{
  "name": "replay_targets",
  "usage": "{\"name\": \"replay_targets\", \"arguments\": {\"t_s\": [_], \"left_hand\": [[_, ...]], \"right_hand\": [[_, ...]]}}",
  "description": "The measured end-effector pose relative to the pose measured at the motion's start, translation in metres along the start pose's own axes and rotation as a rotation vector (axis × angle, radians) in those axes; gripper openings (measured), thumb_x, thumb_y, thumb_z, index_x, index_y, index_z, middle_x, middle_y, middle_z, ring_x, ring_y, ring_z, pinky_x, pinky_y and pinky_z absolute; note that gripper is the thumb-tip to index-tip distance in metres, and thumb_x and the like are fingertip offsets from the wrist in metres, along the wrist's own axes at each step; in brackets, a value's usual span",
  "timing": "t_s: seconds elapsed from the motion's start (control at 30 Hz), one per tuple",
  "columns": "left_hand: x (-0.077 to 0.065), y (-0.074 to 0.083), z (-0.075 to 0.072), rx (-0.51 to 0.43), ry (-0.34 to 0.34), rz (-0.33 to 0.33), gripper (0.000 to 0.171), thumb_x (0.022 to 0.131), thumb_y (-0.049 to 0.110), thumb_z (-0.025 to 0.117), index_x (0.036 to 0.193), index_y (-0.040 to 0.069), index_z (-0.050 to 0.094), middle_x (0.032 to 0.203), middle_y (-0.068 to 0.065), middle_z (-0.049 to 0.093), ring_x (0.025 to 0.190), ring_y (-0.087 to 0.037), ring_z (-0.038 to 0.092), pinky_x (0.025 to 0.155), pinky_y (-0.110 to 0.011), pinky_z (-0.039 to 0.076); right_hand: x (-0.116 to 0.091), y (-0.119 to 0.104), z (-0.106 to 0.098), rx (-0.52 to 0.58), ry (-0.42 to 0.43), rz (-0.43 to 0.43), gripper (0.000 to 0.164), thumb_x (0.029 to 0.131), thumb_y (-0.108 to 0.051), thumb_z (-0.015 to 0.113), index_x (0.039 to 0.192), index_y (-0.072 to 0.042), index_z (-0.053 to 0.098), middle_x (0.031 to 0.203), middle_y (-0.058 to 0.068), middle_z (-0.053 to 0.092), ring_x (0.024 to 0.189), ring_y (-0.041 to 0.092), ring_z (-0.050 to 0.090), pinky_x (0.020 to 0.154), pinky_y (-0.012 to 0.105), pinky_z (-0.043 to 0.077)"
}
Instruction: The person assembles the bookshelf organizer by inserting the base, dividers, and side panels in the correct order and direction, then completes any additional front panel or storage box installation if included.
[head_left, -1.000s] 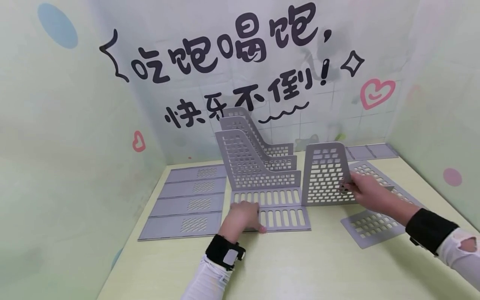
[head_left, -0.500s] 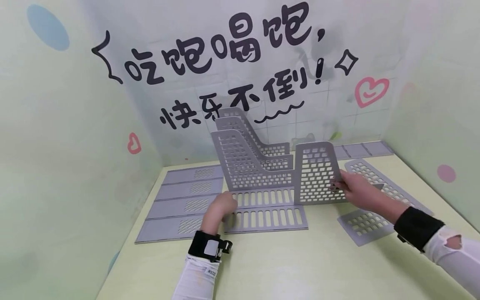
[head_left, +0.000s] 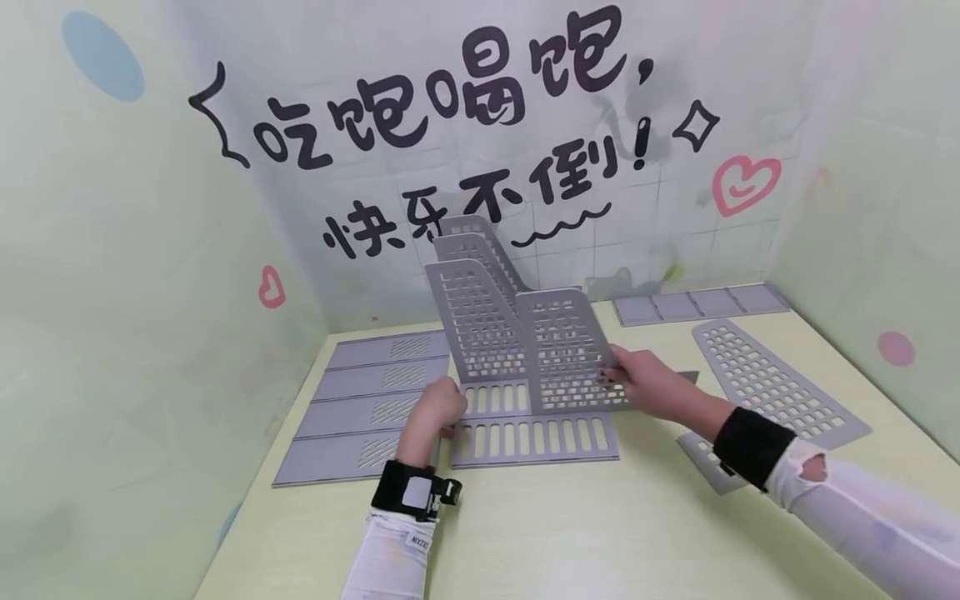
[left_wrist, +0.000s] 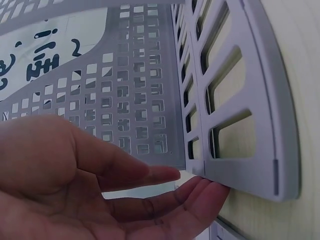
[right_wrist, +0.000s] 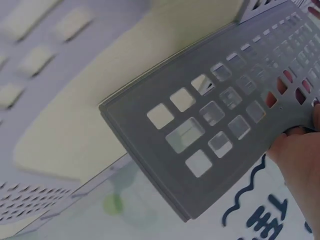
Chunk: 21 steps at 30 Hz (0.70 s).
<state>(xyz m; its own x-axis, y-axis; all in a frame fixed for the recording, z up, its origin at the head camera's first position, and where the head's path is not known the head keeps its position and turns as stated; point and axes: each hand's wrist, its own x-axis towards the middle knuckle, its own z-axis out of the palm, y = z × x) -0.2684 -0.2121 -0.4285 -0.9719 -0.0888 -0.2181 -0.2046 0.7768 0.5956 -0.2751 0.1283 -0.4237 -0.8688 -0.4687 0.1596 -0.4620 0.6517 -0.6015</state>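
Note:
In the head view my right hand (head_left: 660, 387) holds a grey perforated side panel (head_left: 566, 354) upright by its sloping edge, at the slotted base (head_left: 536, 457). The right wrist view shows the thumb and fingers on either side of that panel (right_wrist: 172, 190). My left hand (head_left: 433, 412) is at the base's left edge. In the left wrist view its fingertips (left_wrist: 217, 195) touch the slotted base's corner, with the thumb apart from it. Several similar panels (head_left: 480, 321) stand in a row on the base, behind the held one. Whether the held panel's lower edge touches the base cannot be told.
A flat grey sheet with fold lines and hatched cutouts (head_left: 337, 417) lies left of the base. Another ribbed strip (head_left: 697, 305) lies along the back wall. On the right lie a flat perforated panel (head_left: 776, 387) and a smaller perforated piece (head_left: 701, 467), partly under the right arm.
My right hand has carried the side panel leftward, from beside the base to over it. My left hand has moved off the top of the base to its left edge.

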Motion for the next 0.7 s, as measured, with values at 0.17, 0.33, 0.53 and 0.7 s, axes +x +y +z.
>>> {"name": "replay_targets", "arguments": {"t_s": [0.17,0.33,0.53,0.7], "left_hand": [[-0.002,-0.005,-0.003,-0.153,-0.043,0.000,0.028,0.098,-0.002,0.040,0.117,-0.012,0.058,0.089,-0.014,0.051,0.072,-0.027,0.058,0.062,-0.041,0.065],[-0.002,-0.014,-0.008,-0.281,-0.151,0.015,0.050,0.096,-0.008,0.033,0.140,-0.011,0.055,0.082,-0.008,0.045,0.066,-0.020,0.043,0.063,-0.036,0.056],[0.000,-0.024,-0.015,-0.346,-0.249,0.051,0.063,0.092,-0.015,0.033,0.153,-0.005,0.047,0.100,-0.018,0.061,0.077,-0.023,0.056,0.068,-0.037,0.060],[0.000,-0.026,-0.015,-0.364,-0.247,0.080,0.061,0.088,-0.015,0.045,0.148,-0.007,0.050,0.112,-0.024,0.071,0.079,-0.025,0.065,0.072,-0.042,0.065]], "right_hand": [[0.018,-0.025,0.020,0.073,-0.045,0.043,0.032,0.109,-0.002,0.049,0.140,0.004,0.057,0.113,0.020,0.078,0.097,0.029,0.076,0.073,0.034,0.060],[0.035,-0.055,0.041,0.127,-0.060,0.047,0.029,0.109,-0.002,0.050,0.136,0.001,0.061,0.120,0.021,0.078,0.103,0.032,0.076,0.071,0.032,0.061],[0.049,-0.080,0.064,0.169,-0.058,0.030,0.037,0.108,0.001,0.051,0.145,0.001,0.058,0.124,0.022,0.076,0.094,0.028,0.075,0.057,0.022,0.046],[0.052,-0.087,0.073,0.185,-0.031,0.027,0.032,0.107,0.004,0.050,0.136,-0.001,0.061,0.123,0.021,0.076,0.079,0.020,0.066,0.056,0.021,0.041]]}}
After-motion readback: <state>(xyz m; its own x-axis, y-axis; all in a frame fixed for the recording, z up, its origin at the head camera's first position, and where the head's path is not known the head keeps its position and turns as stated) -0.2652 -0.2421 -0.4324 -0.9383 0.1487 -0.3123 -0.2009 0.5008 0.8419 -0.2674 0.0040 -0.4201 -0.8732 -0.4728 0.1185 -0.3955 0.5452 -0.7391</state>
